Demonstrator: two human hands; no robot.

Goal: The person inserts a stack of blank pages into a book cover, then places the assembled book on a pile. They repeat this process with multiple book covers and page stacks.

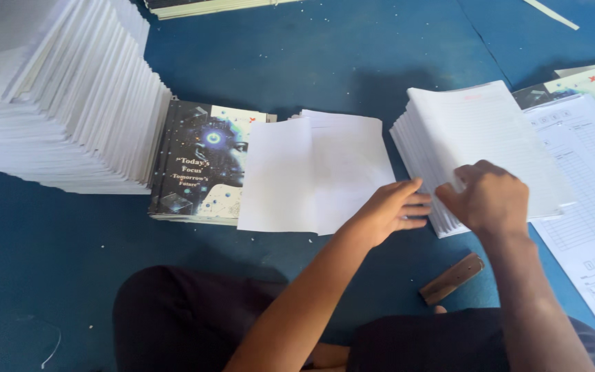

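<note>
Both hands at the thick stack of ruled pages (480, 141): right hand (487, 200) pinches its top-sheet corner, left hand (388, 210) lies flat, fingers together, against its edge. Loose white sheets (311, 172) overlap glossy dark covers (197, 162) on blue floor (49, 255).

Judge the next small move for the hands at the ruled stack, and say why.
Probably lift off the pinched sheets. The right hand curls on the near corner of the ruled stack, the left hand presses its edge, and loose white sheets lie alongside on the covers.

Loose sheets (315, 172) lie between the printed covers (201, 162) at left and the page stack (480, 138) at right.
</note>
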